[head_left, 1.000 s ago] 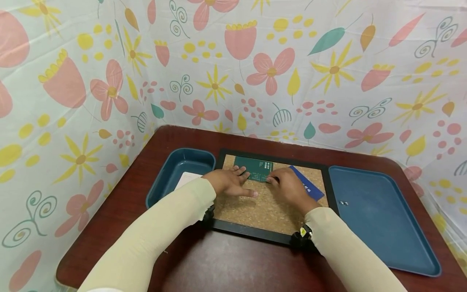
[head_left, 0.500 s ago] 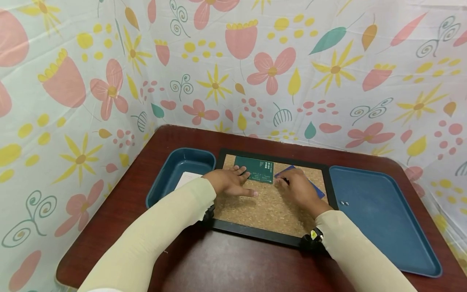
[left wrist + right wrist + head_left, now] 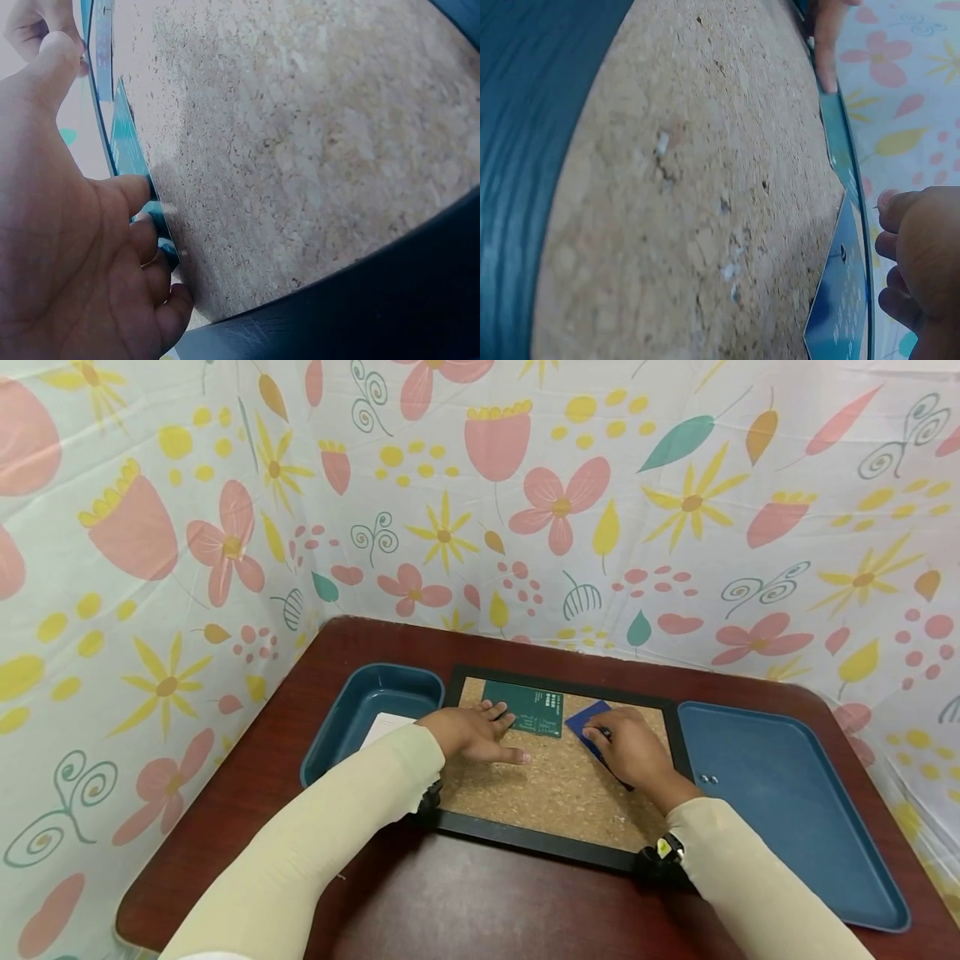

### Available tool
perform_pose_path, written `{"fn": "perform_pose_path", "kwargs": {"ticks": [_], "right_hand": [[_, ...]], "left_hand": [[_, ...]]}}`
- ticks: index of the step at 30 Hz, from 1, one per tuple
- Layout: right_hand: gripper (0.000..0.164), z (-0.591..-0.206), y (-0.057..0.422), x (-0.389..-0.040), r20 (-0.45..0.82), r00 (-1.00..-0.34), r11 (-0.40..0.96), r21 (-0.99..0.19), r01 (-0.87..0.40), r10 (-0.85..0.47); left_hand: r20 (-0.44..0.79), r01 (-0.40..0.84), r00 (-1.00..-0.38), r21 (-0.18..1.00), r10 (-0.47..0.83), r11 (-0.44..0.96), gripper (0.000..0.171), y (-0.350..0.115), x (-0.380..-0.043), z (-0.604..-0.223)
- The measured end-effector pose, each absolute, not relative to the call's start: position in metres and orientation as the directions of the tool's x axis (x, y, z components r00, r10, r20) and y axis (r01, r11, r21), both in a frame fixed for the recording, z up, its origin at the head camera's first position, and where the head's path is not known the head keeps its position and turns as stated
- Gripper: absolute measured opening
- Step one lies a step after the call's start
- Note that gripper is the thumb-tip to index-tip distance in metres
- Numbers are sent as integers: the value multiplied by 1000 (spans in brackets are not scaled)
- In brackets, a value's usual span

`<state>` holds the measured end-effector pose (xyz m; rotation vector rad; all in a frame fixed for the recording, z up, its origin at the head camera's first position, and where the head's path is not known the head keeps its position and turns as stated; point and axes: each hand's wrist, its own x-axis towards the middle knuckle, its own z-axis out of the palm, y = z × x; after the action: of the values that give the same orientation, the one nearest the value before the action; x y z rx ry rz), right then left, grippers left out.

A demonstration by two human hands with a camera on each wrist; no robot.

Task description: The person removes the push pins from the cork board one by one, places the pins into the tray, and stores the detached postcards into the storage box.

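My left hand lies with its fingers spread over the left part of a dark green card on the framed cork board. In the left wrist view its fingertips touch that card's edge. My right hand is above a blue card set at a slant beside the green one, hiding much of it in the head view. Its fingers are curled. In the right wrist view a tiny pin point, apparently of a thumbtack, sticks out at the thumb tip; its head is hidden.
A flat blue tray at the right bears a couple of small silver tacks. At the left stands a deeper blue tray, with a white card partly behind my left arm. A flowered curtain closes off the back.
My right hand has moved right from the green card's lower right corner to over the blue card, uncovering the blue card's left end. The left hand and both cards have stayed in place.
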<state>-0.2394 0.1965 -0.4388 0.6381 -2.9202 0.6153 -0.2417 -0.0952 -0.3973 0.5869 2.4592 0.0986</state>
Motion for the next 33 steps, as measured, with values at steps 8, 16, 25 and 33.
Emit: {"fn": "perform_pose_path", "kwargs": {"ticks": [8, 16, 25, 33], "right_hand": [[22, -438, 205, -237, 169, -917, 841, -365, -399, -362], [22, -436, 214, -235, 171, -920, 846, -361, -393, -354], [24, -435, 227, -233, 166, -924, 843, -377, -383, -346], [20, -433, 241, -229, 202, -917, 850, -350, -395, -343]], "left_hand": [[-544, 389, -720, 197, 430, 900, 106, -95, -242, -397], [-545, 386, -719, 201, 431, 900, 105, -96, -242, -397], [-551, 386, -715, 202, 430, 900, 106, -95, -243, -398], [-558, 391, -710, 195, 430, 900, 105, -95, -244, -397]]}}
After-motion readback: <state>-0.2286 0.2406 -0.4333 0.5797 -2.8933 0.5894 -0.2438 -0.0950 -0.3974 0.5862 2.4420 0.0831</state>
